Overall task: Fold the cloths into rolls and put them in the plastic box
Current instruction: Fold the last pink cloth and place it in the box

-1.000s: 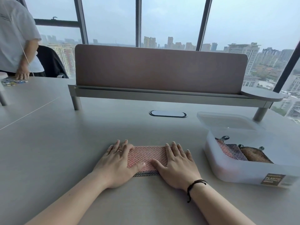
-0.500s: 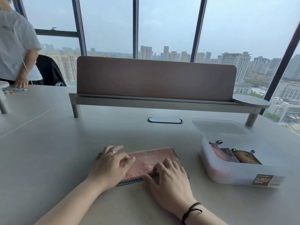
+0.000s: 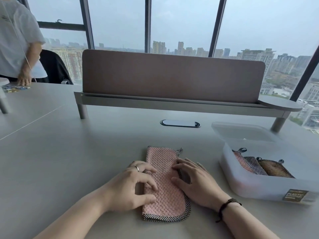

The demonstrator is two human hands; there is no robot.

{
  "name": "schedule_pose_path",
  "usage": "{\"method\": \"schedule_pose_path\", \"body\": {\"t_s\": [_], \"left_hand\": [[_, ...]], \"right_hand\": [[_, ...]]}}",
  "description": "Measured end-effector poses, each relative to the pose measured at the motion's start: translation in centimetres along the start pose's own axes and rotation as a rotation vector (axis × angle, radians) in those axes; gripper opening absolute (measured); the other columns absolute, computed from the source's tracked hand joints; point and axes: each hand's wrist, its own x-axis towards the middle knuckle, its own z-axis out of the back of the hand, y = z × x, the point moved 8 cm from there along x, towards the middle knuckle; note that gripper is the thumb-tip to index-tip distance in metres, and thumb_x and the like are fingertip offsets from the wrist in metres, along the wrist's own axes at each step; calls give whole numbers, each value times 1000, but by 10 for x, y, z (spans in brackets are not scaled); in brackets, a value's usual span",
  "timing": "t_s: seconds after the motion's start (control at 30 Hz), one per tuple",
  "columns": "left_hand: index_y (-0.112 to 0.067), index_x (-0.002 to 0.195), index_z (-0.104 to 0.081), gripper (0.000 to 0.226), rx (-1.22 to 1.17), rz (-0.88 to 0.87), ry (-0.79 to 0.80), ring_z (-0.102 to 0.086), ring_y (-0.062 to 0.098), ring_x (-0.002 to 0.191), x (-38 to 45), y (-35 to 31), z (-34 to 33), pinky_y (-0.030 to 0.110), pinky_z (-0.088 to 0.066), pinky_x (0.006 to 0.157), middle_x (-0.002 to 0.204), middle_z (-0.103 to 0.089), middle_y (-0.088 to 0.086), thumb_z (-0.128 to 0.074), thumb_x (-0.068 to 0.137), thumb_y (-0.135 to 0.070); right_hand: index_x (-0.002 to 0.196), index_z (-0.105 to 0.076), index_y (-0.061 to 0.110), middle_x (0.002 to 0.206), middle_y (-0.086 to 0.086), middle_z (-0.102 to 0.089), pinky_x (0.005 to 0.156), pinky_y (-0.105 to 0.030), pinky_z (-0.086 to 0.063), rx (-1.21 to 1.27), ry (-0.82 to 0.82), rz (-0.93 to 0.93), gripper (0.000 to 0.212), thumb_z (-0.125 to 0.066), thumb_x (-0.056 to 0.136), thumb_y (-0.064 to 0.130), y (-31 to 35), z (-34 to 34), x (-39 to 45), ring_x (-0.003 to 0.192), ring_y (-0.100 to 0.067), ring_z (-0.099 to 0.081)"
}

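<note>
At the far left edge of the smooth grey table [image 3: 51,152] a second person in a white shirt [image 3: 15,40] rests a hand beside a few small coloured pieces [image 3: 14,88], with a dark chair [image 3: 55,68] just behind. Along the table's far edge stands a long brown felt-like screen [image 3: 172,78] with rounded corners on a grey metal shelf, and a dark oval cable port [image 3: 180,123] sits in the tabletop before it. Near the front edge lies the pink cloth [image 3: 164,192], a waffle-textured strip folded long and narrow, bound in black-and-white checked trim, its hanging loop at the far right corner. The left hand [image 3: 131,187], wearing a ring, has curled fingers pressing on the cloth's left edge, the thumb on its surface. The right hand [image 3: 195,181], a dark cord at its wrist, rests its bent fingertips on the cloth's right edge; whether it pinches the fabric cannot be told. Towards the table's right edge sits the frosted plastic box [image 3: 269,188], rounded and open, holding three rolled cloths [image 3: 260,168], pink, grey and brown, side by side. Its translucent lid [image 3: 241,133] lies just behind it.
</note>
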Motion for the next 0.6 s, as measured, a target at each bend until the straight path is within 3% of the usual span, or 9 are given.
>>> {"method": "schedule_pose_path", "body": {"t_s": [0.13, 0.23, 0.33, 0.43, 0.6], "left_hand": [[-40, 83, -74, 9, -53, 28, -36, -46, 2, 124, -1, 3, 11, 25, -34, 109, 117, -57, -25, -78, 75, -41], [-40, 83, -77, 12, -99, 53, 122, -45, 2, 124, -6, -1, 12, 23, -31, 109, 114, -57, -23, -79, 76, -31], [-44, 90, -77, 23, -88, 72, 314, -37, -4, 129, -14, -7, 6, 19, -24, 113, 123, -49, -25, -80, 74, -27], [-44, 94, -75, 29, -23, 68, 357, -30, -7, 131, -15, -12, 2, 19, -17, 115, 129, -43, -27, -86, 67, -40], [-41, 85, -76, 21, 17, 64, 297, -28, -4, 133, -10, -14, 0, 26, -16, 116, 125, -45, -31, -81, 68, -52]], "right_hand": [[124, -59, 45, 147, 23, -43, 117, -27, -27, 102, -72, 54, 37, -58, 89, 55, 3, 8, -5, 139, -1, -36], [104, -68, 44, 134, 27, -51, 109, -22, -34, 200, -88, 140, 22, -63, 85, 34, 12, 17, -17, 128, 5, -45], [88, -73, 37, 106, 24, -63, 96, -21, -42, 219, -58, 233, 19, -65, 78, 22, 30, 20, -27, 109, 1, -55], [85, -73, 31, 86, 15, -63, 87, -23, -45, 192, -1, 326, 9, -68, 77, 33, 55, 15, -33, 90, -4, -55], [92, -73, 34, 87, 14, -59, 87, -28, -46, 198, 42, 342, 21, -70, 80, 51, 60, 10, -32, 89, -2, -53]]}}
